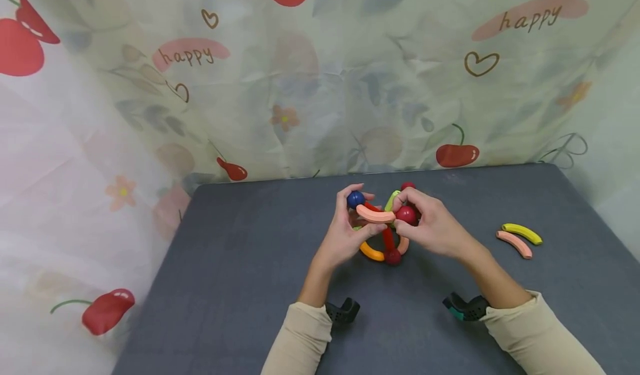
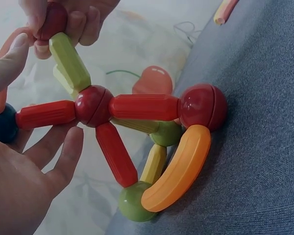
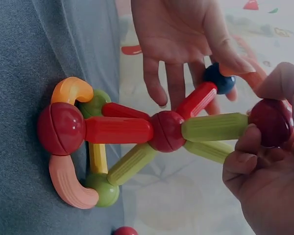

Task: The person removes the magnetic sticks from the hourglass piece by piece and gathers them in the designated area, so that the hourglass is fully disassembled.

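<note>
Left side of counter (image 1: 250, 264) is wide open for a pass. Centre's blocked: ball-and-stick frame (image 1: 388, 239), left hand (image 1: 342, 239) and right hand (image 1: 436, 229) crowd it from both sides. Near lane passes between left wrist device (image 1: 344, 311) and right wrist device (image 1: 466, 308). Right lane: gap between right hand and loose yellow stick (image 1: 523, 232), loose pink stick (image 1: 516, 244). Curtain (image 1: 345, 97) walls off far edge.

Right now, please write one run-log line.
left hand: holds blue ball; right hand: grips red ball; pink curved stick: between these balls; loose: yellow stick, second pink stick, side by side on table
</note>
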Tool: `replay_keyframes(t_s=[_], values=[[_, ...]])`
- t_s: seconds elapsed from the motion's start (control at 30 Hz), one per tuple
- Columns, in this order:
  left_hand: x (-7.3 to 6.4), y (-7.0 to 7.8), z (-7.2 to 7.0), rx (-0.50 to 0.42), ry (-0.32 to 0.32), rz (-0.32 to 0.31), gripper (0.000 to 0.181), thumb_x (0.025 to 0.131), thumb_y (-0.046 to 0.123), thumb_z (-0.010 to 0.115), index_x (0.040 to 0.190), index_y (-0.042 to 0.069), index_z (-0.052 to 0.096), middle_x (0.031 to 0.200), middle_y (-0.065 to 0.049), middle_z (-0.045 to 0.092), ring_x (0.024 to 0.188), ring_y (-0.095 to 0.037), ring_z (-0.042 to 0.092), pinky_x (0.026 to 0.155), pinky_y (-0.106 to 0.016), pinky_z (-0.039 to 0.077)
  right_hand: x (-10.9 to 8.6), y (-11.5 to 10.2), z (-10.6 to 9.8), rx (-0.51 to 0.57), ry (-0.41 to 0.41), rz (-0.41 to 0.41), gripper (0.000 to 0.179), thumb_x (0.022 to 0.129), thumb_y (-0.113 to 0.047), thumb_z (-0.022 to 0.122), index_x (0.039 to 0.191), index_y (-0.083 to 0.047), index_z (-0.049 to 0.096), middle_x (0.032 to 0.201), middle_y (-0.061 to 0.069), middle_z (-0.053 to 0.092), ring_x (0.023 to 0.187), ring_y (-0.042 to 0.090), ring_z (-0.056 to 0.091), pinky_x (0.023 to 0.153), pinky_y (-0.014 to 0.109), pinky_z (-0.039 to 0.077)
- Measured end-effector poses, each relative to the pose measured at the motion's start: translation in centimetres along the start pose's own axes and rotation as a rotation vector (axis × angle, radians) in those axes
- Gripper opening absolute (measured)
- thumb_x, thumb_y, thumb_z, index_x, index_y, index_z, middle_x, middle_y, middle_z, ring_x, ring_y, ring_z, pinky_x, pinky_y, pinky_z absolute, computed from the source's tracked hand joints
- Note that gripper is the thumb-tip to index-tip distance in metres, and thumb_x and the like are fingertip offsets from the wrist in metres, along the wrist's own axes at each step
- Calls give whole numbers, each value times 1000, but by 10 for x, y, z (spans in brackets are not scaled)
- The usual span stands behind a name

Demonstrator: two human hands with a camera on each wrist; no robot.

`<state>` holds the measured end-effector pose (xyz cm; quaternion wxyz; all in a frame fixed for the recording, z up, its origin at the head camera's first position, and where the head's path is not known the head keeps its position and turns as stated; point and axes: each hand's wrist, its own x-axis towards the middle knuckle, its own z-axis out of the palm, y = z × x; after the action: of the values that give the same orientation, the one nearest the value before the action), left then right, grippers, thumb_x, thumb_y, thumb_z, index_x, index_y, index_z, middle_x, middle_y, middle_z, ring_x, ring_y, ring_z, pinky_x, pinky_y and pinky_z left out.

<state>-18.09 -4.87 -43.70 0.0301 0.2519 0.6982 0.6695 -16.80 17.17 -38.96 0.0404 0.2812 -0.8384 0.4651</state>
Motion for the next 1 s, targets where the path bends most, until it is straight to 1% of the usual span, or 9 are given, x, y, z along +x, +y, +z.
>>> replay_keyframes(t_s=[0.1,0.2,0.33,0.43,0.57,0.7,0.8,0.87,1.0], values=[[1,0,0,3,-2,5,79,93,23,72,153,29,20,146,-9,46,127,-33,63,106,-50,53,0,1,0,27,2,36,18,91,0,68,103,-9,59,93,6,56,64,16,50,53,25,45],[0,0,0,5,0,5,80,94,21,72,154,26,20,146,-9,46,127,-33,63,106,-52,53,1,4,-1,122,-21,124,14,96,-5,65,109,-5,61,94,8,57,66,20,53,56,26,46],[0,1,0,0,2,-4,80,94,20,72,154,24,20,146,-9,47,128,-33,62,105,-56,52,1,8,-5,267,-33,229,24,102,-16,62,121,-1,61,99,7,64,73,22,58,65,25,51],[0,1,0,11,5,-14,80,94,22,72,154,24,20,146,-8,47,126,-32,62,105,-53,52,0,9,-12,301,-3,222,31,102,-18,63,128,0,61,107,1,65,76,21,60,71,26,54],[0,1,0,20,12,-35,80,94,22,73,154,28,20,146,-6,48,125,-30,62,105,-49,54,1,13,-26,204,93,177,36,101,-17,66,135,-7,63,118,-1,59,82,14,65,75,23,55],[0,0,1,11,13,-48,80,94,21,73,154,27,20,146,-6,48,126,-29,62,105,-49,53,10,30,-43,45,148,266,50,98,-29,70,145,-16,56,129,4,56,99,7,69,79,17,53],[0,0,1,11,13,-49,80,94,20,73,154,27,21,145,-6,48,126,-28,62,105,-49,53,19,51,-51,-32,140,376,63,97,-39,70,150,-14,48,139,12,55,111,15,68,80,20,51],[0,-1,1,12,12,-47,79,94,20,72,153,29,21,145,-6,48,126,-28,63,105,-48,54,25,69,-52,-82,146,425,65,96,-40,70,148,-9,46,139,18,56,112,25,67,78,23,50],[0,0,1,14,12,-45,79,94,20,72,153,29,21,145,-6,48,125,-27,63,104,-44,55,36,103,-47,-217,172,440,56,97,-32,71,139,-2,52,131,23,55,107,36,65,76,27,49]])
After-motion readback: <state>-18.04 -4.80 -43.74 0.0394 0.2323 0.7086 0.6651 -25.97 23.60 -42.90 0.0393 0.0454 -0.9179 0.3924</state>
